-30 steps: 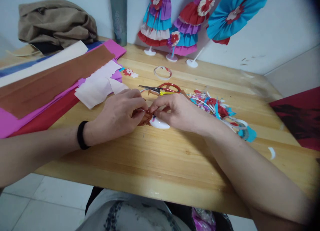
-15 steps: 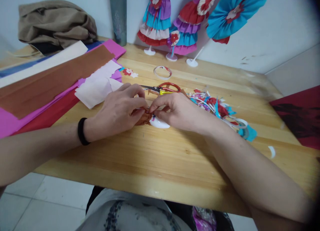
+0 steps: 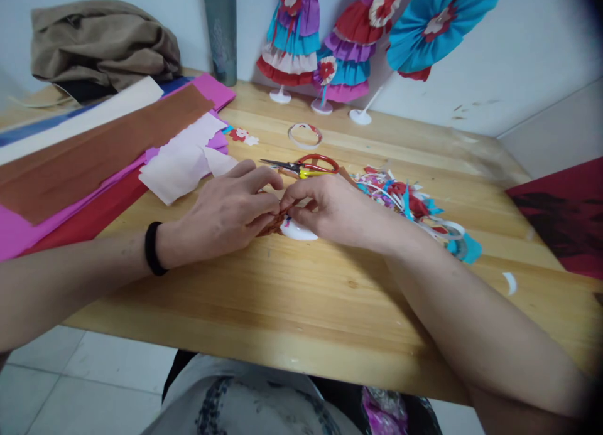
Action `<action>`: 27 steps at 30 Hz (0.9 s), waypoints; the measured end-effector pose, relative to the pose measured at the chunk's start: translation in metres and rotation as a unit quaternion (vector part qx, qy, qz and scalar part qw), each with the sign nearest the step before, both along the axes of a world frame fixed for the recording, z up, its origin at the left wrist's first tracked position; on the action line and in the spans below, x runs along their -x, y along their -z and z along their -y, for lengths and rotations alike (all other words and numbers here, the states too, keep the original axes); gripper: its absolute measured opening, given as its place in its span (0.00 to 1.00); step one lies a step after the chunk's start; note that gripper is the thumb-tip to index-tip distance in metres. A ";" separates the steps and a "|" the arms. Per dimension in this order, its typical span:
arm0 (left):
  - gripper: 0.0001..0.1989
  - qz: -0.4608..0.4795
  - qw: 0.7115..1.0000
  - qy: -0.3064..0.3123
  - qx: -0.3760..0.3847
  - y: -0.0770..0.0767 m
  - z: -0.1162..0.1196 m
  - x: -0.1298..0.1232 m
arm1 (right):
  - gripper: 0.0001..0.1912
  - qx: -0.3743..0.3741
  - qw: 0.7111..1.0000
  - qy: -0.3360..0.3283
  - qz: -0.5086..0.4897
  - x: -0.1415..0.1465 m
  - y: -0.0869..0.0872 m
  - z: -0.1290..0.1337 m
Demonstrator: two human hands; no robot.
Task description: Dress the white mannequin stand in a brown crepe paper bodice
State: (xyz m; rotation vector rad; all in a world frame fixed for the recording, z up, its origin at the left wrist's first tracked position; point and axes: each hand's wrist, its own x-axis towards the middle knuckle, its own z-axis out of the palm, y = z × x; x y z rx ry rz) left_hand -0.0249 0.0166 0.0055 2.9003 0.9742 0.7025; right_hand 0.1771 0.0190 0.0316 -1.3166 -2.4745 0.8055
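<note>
At the middle of the table, my left hand (image 3: 223, 210) is closed round a gathered piece of brown crepe paper (image 3: 271, 226), which shows only partly under its fingers. My right hand (image 3: 332, 204) pinches with thumb and forefinger at the right end of that paper, fingertips against those of the left. Just below the right fingers is a smooth white rounded piece (image 3: 299, 232), perhaps a stand's base, with a small dark and pink mark. Behind both hands lie scissors (image 3: 320, 163) with red and yellow handles.
Left lie brown crepe sheets (image 3: 103, 140) with pink, red and white ones. Paper scraps (image 3: 400, 193) and a tape roll (image 3: 455, 230) lie right. Tiered paper trees (image 3: 292, 42) and a blue paper fan (image 3: 409, 42) stand at the wall. A tape ring (image 3: 305, 135) lies behind the scissors.
The left fingers have shifted slightly against the right fingertips, closing the small gap between the hands. Otherwise the view has moved only slightly.
</note>
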 end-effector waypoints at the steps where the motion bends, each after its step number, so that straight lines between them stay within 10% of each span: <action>1: 0.10 -0.003 1.000 0.005 0.004 0.000 0.000 0.000 | 0.15 0.001 1.000 0.000 0.001 0.000 0.000 0.000; 27: 0.13 -0.002 0.997 0.057 0.043 -0.005 -0.001 0.001 | 0.15 -0.008 0.998 -0.061 0.026 -0.007 -0.011 0.002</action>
